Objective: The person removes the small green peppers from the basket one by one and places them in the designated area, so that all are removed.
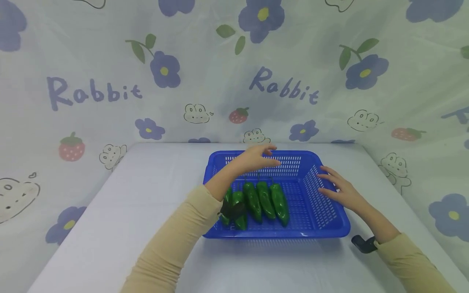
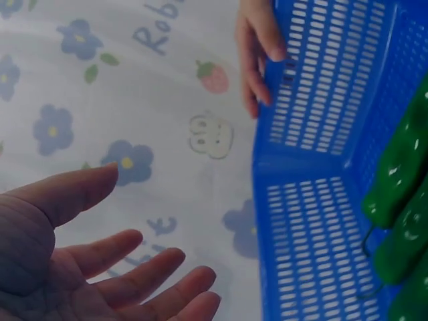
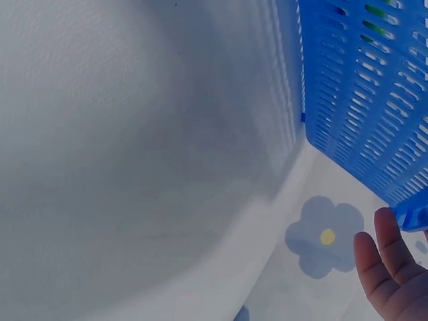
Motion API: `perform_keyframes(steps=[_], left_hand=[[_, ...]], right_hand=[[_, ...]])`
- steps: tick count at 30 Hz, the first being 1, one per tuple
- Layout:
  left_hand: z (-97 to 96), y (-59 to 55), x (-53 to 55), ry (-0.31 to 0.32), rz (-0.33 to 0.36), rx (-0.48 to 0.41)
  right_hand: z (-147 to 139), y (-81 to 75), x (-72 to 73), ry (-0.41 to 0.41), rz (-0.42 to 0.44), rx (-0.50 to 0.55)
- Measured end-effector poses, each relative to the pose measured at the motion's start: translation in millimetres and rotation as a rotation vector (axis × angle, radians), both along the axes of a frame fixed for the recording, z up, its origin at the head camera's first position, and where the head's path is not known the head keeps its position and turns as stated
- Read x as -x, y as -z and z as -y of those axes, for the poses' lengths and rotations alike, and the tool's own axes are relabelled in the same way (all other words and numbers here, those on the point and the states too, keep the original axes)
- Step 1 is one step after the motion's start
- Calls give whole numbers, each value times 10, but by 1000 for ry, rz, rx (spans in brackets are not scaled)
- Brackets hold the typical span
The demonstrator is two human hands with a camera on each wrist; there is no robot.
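A blue plastic basket (image 1: 275, 234) with slotted walls stands on the white table. Inside its left half lie several glossy green peppers (image 1: 280, 203) side by side, stems toward the far wall. My left hand (image 1: 256, 158) is raised over the far part of the basket, fingers spread and holding nothing; its palm shows in the left wrist view. At the right rim is my right hand (image 1: 342, 191), fingers loosely bent and apart from the thumb. Its fingertips (image 3: 384, 217) are close to the rim; whether they touch it I cannot tell. My left forearm hides part of the leftmost peppers.
The white tabletop (image 1: 146, 179) extends around the basket. Behind it hangs a pale cloth (image 1: 205, 73) printed with flowers, rabbits and strawberries. A black wrist device (image 1: 364, 244) sits by the right cuff, and a dark one (image 1: 232, 209) by the left cuff.
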State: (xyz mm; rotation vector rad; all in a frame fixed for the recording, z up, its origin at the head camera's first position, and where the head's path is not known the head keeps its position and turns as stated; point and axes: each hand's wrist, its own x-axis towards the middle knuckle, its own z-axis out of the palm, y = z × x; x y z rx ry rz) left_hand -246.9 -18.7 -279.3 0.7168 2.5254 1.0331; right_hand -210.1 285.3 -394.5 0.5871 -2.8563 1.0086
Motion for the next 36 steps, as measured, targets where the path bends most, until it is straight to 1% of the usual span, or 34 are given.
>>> perform_keyframes(steps=[5, 6, 11, 12, 14, 17, 21, 26, 29, 34, 36], left_hand=[[-113, 188, 49, -27, 71, 16], [-123, 230, 58, -34, 97, 4], [-153, 436, 106, -62, 183, -47], [-155, 470, 113, -67, 197, -58], [-156, 529, 130, -79, 204, -59], [-155, 579, 142, -94, 206, -54], [-168, 606, 153, -109, 207, -28], [-214, 651, 145, -120, 273, 0], [-245, 708, 127, -130, 315, 12], [-281, 809, 93, -149, 387, -5], [-291, 840, 89, -154, 396, -1]], right_hand=[[-1, 17, 14, 9, -2, -10], [-3, 26, 22, 8, -2, -12], [-18, 61, 52, 0, -4, -8], [-18, 62, 54, -2, -5, -7], [-15, 56, 48, -3, -8, -4], [-7, 41, 34, -4, -10, -1], [-14, 16, 12, 0, -11, 2], [-19, -1, 0, 7, -13, 5], [-21, 3, 8, 6, -12, -1], [-16, 22, 21, -1, -14, 1], [-9, 27, 23, -3, -18, 2]])
